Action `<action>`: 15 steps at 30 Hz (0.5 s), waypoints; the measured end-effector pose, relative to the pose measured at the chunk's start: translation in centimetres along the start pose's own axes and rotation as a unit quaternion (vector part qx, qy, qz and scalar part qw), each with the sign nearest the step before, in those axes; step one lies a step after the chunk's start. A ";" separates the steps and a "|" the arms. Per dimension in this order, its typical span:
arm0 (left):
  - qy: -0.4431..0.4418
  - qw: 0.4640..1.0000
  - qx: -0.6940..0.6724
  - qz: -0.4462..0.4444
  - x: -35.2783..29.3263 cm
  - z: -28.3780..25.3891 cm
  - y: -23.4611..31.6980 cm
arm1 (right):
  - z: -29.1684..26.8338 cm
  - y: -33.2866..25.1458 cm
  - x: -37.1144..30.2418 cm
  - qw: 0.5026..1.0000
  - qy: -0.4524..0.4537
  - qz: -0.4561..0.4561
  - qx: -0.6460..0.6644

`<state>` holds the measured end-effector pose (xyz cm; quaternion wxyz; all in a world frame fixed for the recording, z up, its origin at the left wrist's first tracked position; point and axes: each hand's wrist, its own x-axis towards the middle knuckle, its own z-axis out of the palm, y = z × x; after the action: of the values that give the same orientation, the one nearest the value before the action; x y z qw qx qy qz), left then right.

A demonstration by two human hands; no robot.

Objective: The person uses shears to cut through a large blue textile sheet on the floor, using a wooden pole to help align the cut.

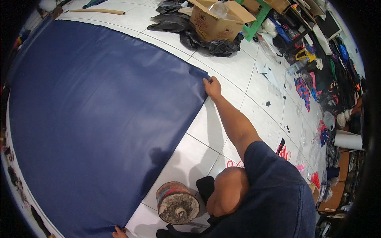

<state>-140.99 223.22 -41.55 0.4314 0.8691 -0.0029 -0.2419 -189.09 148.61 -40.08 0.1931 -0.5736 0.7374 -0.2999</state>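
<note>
A large dark blue sheet of smooth fabric lies spread over the white tiled floor. My right hand grips its far right corner between thumb and fingers, arm stretched out. At the lower edge of the view, my left hand is closed on the near corner of the same sheet; only part of that hand shows. Between my hands, close to the sheet's edge, stands a round weight like a can filled with cement, with a knob in its middle. My bent knee is beside it.
A cardboard box sits on black plastic bags at the back, near a green stand. A cardboard tube lies beyond the sheet. Cloth scraps, red cord and a white roll clutter the right.
</note>
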 end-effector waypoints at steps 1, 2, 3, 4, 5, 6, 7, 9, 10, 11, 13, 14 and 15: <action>0.019 1.000 -0.013 0.003 -0.9 0.4 1.4 | -0.2 0.5 -0.3 1.000 0.001 0.009 0.000; 0.037 0.999 -0.030 0.004 -1.7 1.1 2.3 | -0.6 1.1 -0.3 1.000 0.003 0.014 -0.001; 0.055 0.997 -0.049 0.005 -2.1 1.9 3.0 | -0.9 1.8 0.0 1.000 0.007 0.018 -0.001; 0.079 0.996 -0.046 -0.010 -2.4 2.5 3.5 | -1.3 2.5 0.1 0.999 0.033 0.039 0.007; 0.073 0.996 -0.043 -0.009 -2.2 2.5 3.5 | -1.5 2.3 0.4 0.997 0.032 0.051 0.049; 0.071 0.997 -0.040 -0.009 -2.0 1.8 3.0 | -1.4 1.9 0.5 0.993 0.027 0.063 0.093; 0.068 0.997 -0.036 -0.009 -1.8 1.3 2.5 | -1.2 1.5 0.4 0.988 0.022 0.075 0.136; 0.073 0.997 -0.034 -0.018 -1.2 1.8 2.1 | -2.1 2.4 1.8 0.997 0.042 -0.011 0.063; 0.075 0.996 -0.032 -0.023 -1.0 2.1 1.8 | -2.7 2.9 2.5 0.996 0.049 -0.076 0.009; 0.079 0.996 -0.035 -0.020 -1.0 1.8 1.7 | -2.3 2.6 2.3 0.988 0.049 -0.140 -0.037; 0.087 0.995 -0.040 -0.014 -0.9 1.2 1.4 | -2.2 2.1 1.9 0.992 0.019 -0.091 -0.080; 0.086 0.995 -0.044 -0.013 -1.1 1.2 1.7 | -2.7 2.1 2.0 0.993 -0.009 -0.067 -0.093; 0.086 0.995 -0.048 -0.012 -1.4 1.2 1.9 | -2.9 2.1 2.0 0.993 -0.037 -0.043 -0.106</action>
<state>-142.35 221.47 -40.15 0.4681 0.8650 0.0564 -0.1718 -192.97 147.64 -39.17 0.1453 -0.6328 0.7319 -0.2068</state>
